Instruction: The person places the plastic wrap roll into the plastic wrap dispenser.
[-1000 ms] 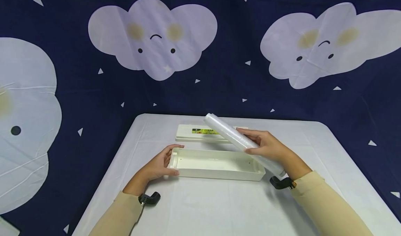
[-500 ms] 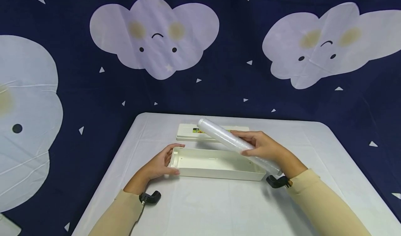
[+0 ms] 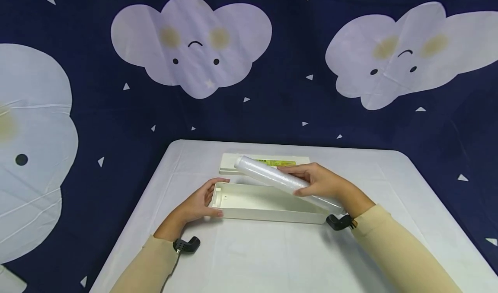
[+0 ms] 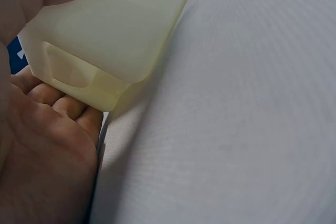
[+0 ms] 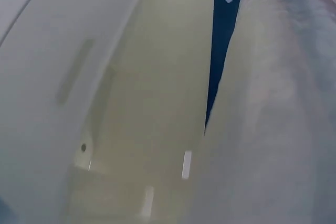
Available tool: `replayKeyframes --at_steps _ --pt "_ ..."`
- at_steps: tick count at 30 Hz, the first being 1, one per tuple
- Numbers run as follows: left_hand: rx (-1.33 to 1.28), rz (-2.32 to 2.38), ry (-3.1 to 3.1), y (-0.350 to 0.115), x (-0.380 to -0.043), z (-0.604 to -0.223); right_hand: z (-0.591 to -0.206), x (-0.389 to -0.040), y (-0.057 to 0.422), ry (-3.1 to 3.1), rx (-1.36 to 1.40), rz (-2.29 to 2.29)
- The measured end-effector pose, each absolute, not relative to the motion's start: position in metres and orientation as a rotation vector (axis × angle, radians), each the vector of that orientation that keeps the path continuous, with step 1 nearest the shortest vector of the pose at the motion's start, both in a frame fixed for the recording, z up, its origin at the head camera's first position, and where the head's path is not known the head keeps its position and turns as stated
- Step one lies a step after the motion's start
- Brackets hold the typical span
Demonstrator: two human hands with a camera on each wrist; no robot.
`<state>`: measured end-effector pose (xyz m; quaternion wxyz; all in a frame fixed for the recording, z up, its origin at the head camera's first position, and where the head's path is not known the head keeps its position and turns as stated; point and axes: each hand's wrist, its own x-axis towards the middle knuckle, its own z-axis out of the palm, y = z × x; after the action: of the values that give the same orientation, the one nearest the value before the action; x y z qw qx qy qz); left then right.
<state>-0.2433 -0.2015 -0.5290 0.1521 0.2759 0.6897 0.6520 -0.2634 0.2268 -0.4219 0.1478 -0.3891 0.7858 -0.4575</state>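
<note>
My left hand (image 3: pixel 192 204) grips the left end of a long cream plastic box (image 3: pixel 268 214), thumb at the front and fingers behind. In the left wrist view, the thumb lies over the box (image 4: pixel 115 30) and the curled fingers (image 4: pixel 68 106) are at its end. My right hand (image 3: pixel 328 185) holds a roll of clear plastic wrap (image 3: pixel 264 174) from above, slanting over the open box, its left end higher and farther back. The right wrist view shows the roll (image 5: pixel 278 108) beside the box's interior (image 5: pixel 152 77); only a bit of the hand shows there.
A flat cream lid (image 3: pixel 227 163) with a yellow-green label (image 3: pixel 285 163) lies behind the box, partly covered by the roll. The white-clothed table (image 3: pixel 264 258) meets a dark blue cloud-print curtain (image 3: pixel 288 111) at the back.
My right hand has moved left and slightly down with the roll, bringing the roll's left end lower and farther over the box. The left hand and the box stay almost still.
</note>
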Motion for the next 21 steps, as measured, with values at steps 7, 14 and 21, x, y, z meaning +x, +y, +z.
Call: replayKeyframes --at_steps 7,14,21 --pt "0.781 1.870 1.971 -0.202 -0.242 -0.528 -0.419 -0.267 0.215 2.209 -1.158 -1.265" --pt "0.757 1.868 1.985 -0.202 -0.243 -0.530 -0.419 -0.267 0.205 2.207 -1.155 -1.198" --pt "0.681 1.818 2.075 -0.202 -0.240 -0.528 -0.426 -0.269 0.197 2.166 -1.176 -1.191"
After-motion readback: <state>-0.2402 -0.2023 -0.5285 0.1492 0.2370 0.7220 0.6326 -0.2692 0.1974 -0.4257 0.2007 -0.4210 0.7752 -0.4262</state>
